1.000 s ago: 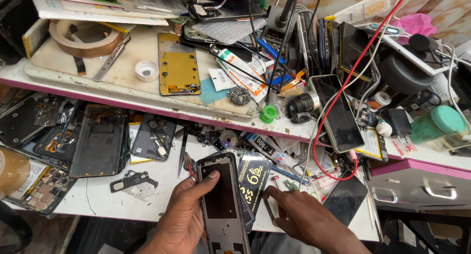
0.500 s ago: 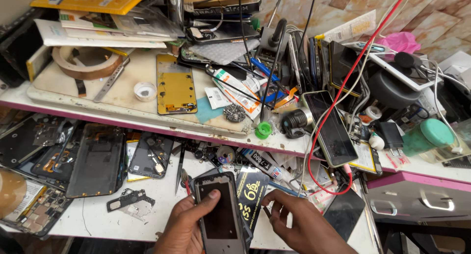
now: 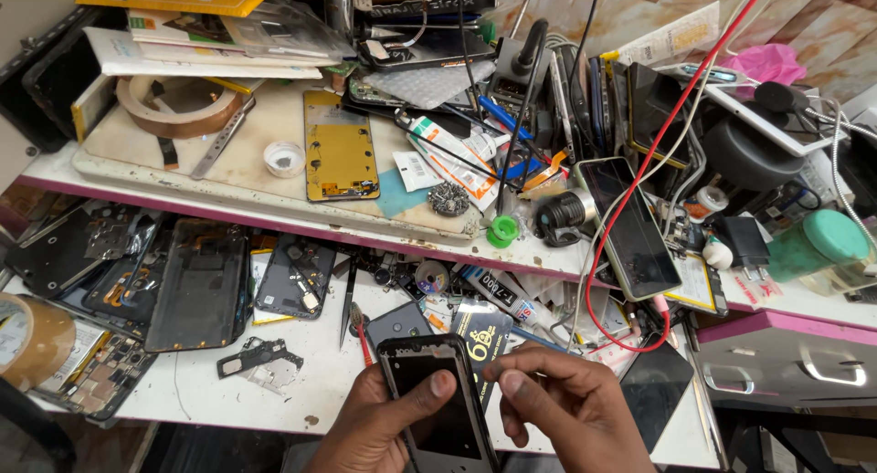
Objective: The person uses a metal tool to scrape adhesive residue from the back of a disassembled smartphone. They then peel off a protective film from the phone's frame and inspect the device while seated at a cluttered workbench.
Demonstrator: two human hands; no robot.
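My left hand (image 3: 379,427) grips a dark phone frame (image 3: 437,400) from below, thumb pressed across its middle. The frame stands upright near the bottom centre of the head view, over the white workbench (image 3: 196,395). My right hand (image 3: 566,414) is beside the frame's right edge, fingers curled, fingertips touching that edge; whether it holds anything small I cannot tell. A black packet with gold print (image 3: 481,338) lies just behind the two hands.
Opened phone bodies (image 3: 196,286) and circuit boards cover the bench at left. A raised shelf (image 3: 274,199) carries a gold phone back plate (image 3: 340,149), tape rolls, tubes, papers. A dark phone (image 3: 630,226) and red cable (image 3: 658,153) lie right. Drawers (image 3: 786,373) stand lower right.
The view has tilted down and closer. Both hands with the phone frame have sunk toward the bottom edge, and the right hand's fingers have closed in on the frame's right side.
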